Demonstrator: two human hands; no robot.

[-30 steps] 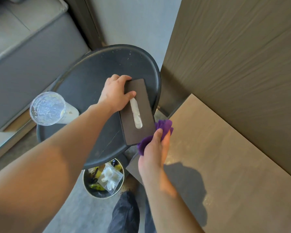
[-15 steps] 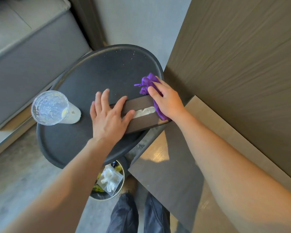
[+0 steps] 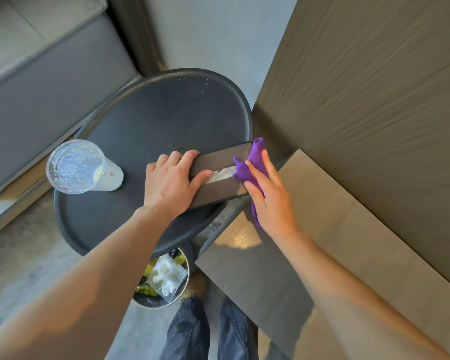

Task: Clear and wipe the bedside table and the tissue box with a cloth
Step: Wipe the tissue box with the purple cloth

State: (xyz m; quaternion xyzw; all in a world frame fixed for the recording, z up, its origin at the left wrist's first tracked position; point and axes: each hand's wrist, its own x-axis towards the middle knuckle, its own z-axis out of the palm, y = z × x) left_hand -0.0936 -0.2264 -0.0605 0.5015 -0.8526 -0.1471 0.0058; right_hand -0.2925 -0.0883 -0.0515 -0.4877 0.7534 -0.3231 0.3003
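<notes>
A dark brown tissue box lies crosswise at the right edge of the round black bedside table, white tissue showing in its slot. My left hand grips the box's left end, fingers over the top. My right hand presses a purple cloth flat against the box's right end, fingers straight. Part of the cloth hangs below my palm.
A clear plastic cup with a lid stands at the table's left edge. A small waste bin with rubbish sits on the floor under the table. A brown shelf and a wood panel wall lie to the right. A grey bed edge is at upper left.
The box turned from lengthwise to crosswise under my left hand. My right hand came up with the cloth to the box's far right corner, then slid down along its right end.
</notes>
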